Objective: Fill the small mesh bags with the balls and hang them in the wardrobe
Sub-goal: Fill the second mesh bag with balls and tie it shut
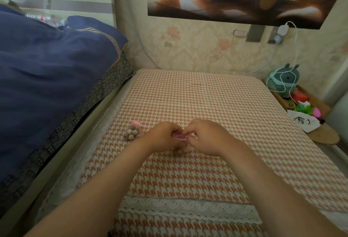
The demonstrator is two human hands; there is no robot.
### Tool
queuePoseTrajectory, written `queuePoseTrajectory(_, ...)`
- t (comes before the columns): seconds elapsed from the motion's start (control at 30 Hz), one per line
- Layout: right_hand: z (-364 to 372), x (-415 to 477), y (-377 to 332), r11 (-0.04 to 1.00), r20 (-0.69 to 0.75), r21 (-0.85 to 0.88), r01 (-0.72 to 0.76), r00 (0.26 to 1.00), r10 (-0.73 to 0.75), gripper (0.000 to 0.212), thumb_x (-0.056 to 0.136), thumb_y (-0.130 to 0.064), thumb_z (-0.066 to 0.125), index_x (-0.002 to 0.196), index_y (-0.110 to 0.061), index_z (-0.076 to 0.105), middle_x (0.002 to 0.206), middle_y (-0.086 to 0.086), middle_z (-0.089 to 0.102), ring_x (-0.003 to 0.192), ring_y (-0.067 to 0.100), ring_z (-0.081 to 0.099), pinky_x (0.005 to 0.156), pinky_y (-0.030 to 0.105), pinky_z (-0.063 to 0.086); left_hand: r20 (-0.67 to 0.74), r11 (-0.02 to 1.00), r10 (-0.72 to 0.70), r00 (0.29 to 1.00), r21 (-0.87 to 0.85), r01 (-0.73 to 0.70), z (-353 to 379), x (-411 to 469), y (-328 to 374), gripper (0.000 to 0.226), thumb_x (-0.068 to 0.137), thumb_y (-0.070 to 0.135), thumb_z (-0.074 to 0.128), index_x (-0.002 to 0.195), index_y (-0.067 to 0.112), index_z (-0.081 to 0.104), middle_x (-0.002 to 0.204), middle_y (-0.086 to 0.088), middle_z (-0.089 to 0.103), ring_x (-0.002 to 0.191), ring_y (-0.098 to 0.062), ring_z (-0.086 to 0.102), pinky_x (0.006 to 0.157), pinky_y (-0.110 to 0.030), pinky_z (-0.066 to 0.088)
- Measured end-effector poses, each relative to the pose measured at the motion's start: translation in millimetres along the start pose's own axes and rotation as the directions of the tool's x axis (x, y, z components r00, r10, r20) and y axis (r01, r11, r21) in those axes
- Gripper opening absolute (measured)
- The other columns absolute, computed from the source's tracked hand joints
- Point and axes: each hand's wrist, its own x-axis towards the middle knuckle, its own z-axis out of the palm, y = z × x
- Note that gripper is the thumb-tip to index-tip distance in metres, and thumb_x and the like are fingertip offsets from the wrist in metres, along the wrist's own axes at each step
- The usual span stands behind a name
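step in hand: looks like closing up bag number two. Both hands are at the neck of a mesh bag (pixel 180 149), working its pink drawstring (pixel 180 136)

left hand (pixel 162 137): fingers curled in, pinching the drawstring from its side

right hand (pixel 205 137): same deal, fingertips nipped on the other end of the ribbon, hands nearly touching

where the stuff is: that bag sits on the cloth right under the hands, mostly hidden, just a lumpy bit peeking out. The finished bag (pixel 130 137) lies just beside the left hand, tied shut with a pink bow on top

balls (pixel 134 132): small, round, matte beige-pink, maybe wooden (can't swear to it), showing through the mesh

mesh: thin, see-through, floppy, so it takes the shape of whatever's inside

surface: houndstooth cloth (pixel 207 95), orange and white, woven look, with a white lace trim (pixel 188 206) along the near edge

next move, my guess: pull both ends evenly so the neck cinches without spilling, knot it, then carry both bags over to hang them. No wardrobe in view here

nearby: crumpled navy duvet (pixel 47 63) to the left, teal plush toy (pixel 282 80) off to the right
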Motion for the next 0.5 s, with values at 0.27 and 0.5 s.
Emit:
queuePoseTrajectory(0.27, 4.0, -0.8, -3.3, 0.999, 0.023, 0.026, 0.033, 0.999, -0.033, 0.035, 0.099, -0.031, 0.048, 0.124, -0.045, 0.069, 0.111, -0.006, 0.061, 0.1, 0.018, 0.06, 0.084, 0.04, 0.053, 0.007, 1.0, 0.021, 1.0, 0.011, -0.021, 0.2, -0.1, -1.0, 0.021, 0.082, 0.026, 0.075, 0.067, 0.026, 0.06, 0.06, 0.01, 0.051, 0.054, 0.0, 0.043, 0.05, -0.014, 0.03)
queuePoseTrajectory(0.5, 11.1, 0.8, 8.3, 0.962, -0.037, 0.272, -0.036, 0.998, 0.048, 0.022, 0.096, -0.028, 0.061, 0.116, -0.035, 0.056, 0.117, -0.013, 0.062, 0.09, 0.008, 0.063, 0.08, 0.034, 0.056, -0.016, 0.999, 0.003, 1.0, -0.048, -0.003, -1.4, -2.3, -8.2, 0.023, 0.085, 0.04, 0.073, 0.099, 0.022, 0.076, 0.084, 0.01, 0.07, 0.072, 0.0, 0.06, 0.069, -0.024, 0.051)
